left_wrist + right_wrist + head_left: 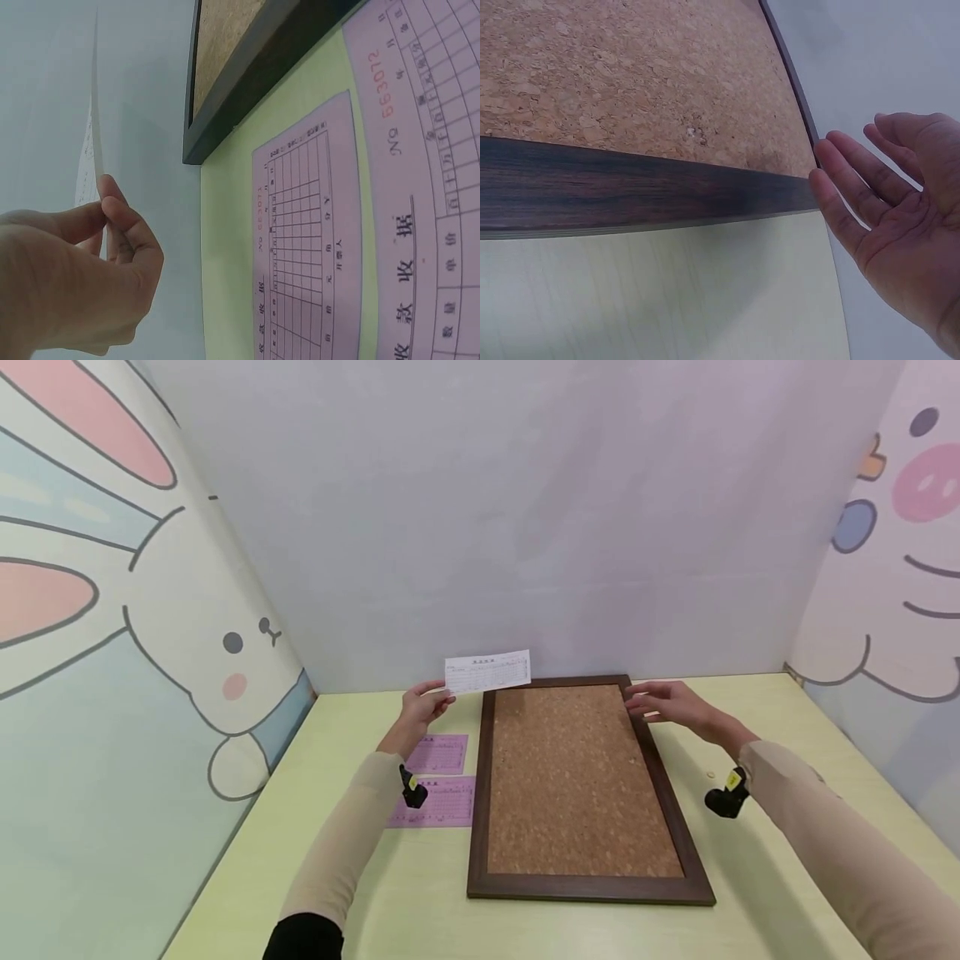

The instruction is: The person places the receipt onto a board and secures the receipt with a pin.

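White slip (487, 672): one, printed; held up off the table, near the frame's far left corner.
Left hand (425, 706): thumb and fingers pinch the slip at its left end; the rest of the sheet projects unsupported.
Right hand (678, 706): holds nothing; fingers extended and slightly parted, at the far right part of the frame; contact cannot be told.
Handling, advised: thin paper, likely to bend; a light pinch near the edge should avoid creasing; the right hand could best steady the free end, keeping the sheet level.
Cork board (577, 785): lying on the table, in a dark brown frame (588, 887).
Purple slips (435, 802): two, gridded, with red numbers; left of the frame, one beyond the other.
Small round item (710, 774): right of the frame; too small to identify.
Table (405, 902): pale yellow-green; faint grain.
Room: plain pale back wall (525, 527); cartoon rabbit (225, 677) on the left wall, pink-snouted figure (928, 485) on the right.
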Action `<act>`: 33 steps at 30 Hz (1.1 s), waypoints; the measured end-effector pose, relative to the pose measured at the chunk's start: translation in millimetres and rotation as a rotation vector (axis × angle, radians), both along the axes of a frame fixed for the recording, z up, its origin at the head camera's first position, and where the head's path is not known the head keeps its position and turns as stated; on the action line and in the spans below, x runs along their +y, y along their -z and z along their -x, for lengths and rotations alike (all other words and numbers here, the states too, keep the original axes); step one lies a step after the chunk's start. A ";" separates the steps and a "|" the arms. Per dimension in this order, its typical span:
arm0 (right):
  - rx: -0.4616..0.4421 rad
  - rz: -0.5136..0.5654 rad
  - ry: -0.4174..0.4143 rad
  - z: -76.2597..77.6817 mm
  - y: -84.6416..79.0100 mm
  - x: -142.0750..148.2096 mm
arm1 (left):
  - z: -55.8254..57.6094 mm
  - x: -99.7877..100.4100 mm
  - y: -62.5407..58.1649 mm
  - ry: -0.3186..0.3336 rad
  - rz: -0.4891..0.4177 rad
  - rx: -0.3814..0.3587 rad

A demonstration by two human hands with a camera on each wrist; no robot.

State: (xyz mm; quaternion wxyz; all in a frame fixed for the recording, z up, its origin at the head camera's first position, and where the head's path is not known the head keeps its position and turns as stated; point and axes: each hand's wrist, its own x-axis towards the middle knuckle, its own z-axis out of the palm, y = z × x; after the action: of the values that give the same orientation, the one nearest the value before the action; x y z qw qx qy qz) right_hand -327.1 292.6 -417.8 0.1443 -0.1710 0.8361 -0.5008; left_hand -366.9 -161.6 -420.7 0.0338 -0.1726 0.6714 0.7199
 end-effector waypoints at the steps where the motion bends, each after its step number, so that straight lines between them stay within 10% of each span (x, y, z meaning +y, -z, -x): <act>1: 0.001 0.001 0.002 -0.2 0.4 0.0 | 0.7 1.0 1.1 0.001 -0.003 -0.002; 33: -0.041 0.103 -0.028 2.6 12.0 -19.3 | 0.1 18.6 6.7 0.056 0.033 0.040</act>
State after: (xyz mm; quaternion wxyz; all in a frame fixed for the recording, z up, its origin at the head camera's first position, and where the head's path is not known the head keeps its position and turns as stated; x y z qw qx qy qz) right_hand -329.6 273.3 -429.8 0.1593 -0.1795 0.8037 -0.5445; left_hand -367.0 -143.0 -427.5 0.0377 -0.1400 0.6884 0.7107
